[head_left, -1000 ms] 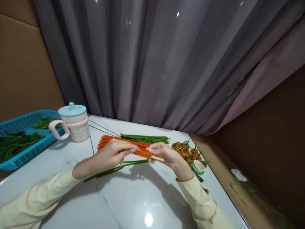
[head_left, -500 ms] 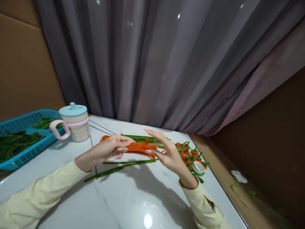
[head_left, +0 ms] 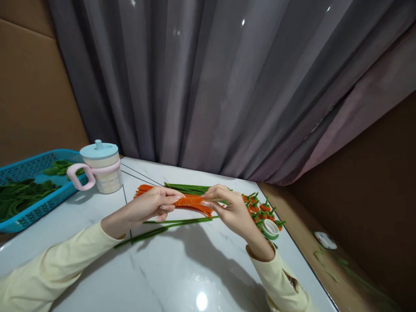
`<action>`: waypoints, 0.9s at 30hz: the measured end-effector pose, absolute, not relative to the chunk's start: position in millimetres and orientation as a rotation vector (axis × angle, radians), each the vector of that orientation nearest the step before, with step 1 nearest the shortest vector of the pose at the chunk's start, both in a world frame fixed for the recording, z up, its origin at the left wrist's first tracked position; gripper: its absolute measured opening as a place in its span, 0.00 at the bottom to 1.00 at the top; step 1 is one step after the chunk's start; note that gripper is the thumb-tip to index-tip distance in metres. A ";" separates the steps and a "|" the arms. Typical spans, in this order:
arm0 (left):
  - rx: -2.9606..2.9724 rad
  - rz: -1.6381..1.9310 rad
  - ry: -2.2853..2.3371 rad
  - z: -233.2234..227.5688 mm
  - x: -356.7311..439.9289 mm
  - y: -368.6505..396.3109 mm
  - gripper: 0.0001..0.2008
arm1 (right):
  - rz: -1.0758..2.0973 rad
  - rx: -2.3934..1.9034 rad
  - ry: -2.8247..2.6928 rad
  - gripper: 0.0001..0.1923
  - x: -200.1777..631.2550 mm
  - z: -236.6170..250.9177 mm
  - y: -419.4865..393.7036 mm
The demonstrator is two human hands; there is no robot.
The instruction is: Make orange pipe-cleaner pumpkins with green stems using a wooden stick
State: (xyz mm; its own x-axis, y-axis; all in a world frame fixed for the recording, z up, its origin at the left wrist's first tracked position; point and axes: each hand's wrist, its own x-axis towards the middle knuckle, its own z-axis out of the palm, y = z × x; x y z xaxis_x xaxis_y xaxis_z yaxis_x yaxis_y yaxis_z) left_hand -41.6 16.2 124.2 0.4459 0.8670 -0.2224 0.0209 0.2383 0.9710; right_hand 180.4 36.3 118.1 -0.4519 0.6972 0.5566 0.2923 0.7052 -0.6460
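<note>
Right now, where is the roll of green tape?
The roll of green tape lies on the white table, just right of the right hand, beside the little orange flowers.

Hanging in long grey pleated fabric curtain (head_left: 208, 86) folds between brown panelled walls (head_left: 29, 86), reflecting lamplight off glossy white marble worktop (head_left: 182, 273).

Orange pipe cleaners (head_left: 194, 203); blue tray (head_left: 30, 187); grey curtain (head_left: 208, 86).

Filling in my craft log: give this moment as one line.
left hand: grips orange pipe cleaner coil | right hand: grips its other end | below: green stems on table | right: tape roll
</note>
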 end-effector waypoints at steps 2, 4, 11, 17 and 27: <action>1.350 0.769 1.049 126.1 -39.1 12.8 0.15 | 0.787 -0.888 -1.965 0.08 179.4 118.0 35.2; 1.525 0.805 1.148 125.8 -36.8 8.9 0.17 | 1.012 -0.990 -1.864 0.11 178.9 117.7 35.0; 2.179 1.217 1.215 114.0 -31.0 -3.2 0.14 | 1.497 -0.981 -1.615 0.15 181.0 116.9 40.0; 1.902 0.952 1.306 117.1 -36.3 3.9 0.17 | 1.550 -0.911 -1.717 0.12 186.1 122.8 37.2; 1.090 0.737 0.929 124.5 -37.8 11.5 0.16 | 0.650 -0.763 -2.062 0.05 179.1 115.2 31.3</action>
State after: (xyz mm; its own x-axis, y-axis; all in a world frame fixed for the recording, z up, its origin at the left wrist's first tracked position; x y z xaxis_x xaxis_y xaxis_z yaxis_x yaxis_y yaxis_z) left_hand -37.8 11.5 124.5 0.4363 0.8632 -0.2540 -0.0519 0.3060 0.9506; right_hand 179.1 31.3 115.2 -0.4766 0.7100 0.5184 0.2846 0.6825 -0.6731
